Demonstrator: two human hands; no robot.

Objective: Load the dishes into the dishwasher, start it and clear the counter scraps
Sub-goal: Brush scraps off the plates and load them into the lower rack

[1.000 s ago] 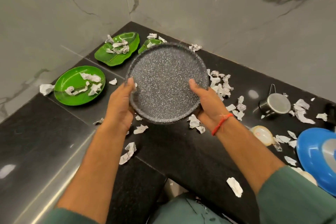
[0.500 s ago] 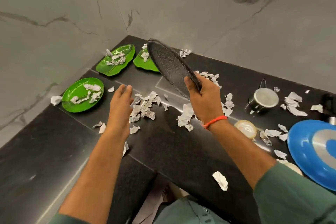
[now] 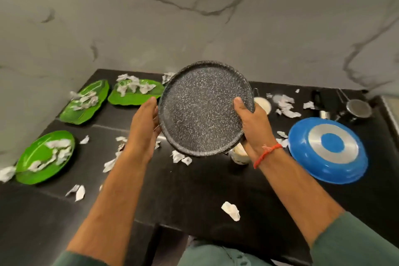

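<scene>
Both hands (image 3: 142,127) (image 3: 254,123) gripping emptied speckled plate (image 3: 203,110) at nine and three o'clock; probably racking in dishwasher next.

A black stone counter (image 3: 194,190) runs into the corner of a marble-look wall and carries three green plates: a round green plate (image 3: 30,170) at the near left and two leaf-shaped green plates (image 3: 101,93) side by side toward the back, each holding torn paper. White paper scraps (image 3: 231,210) lie scattered across the dark top. On the right an upturned blue pan (image 3: 328,170) rests bottom up, with a small steel pot (image 3: 358,109) behind it near the back corner.
</scene>
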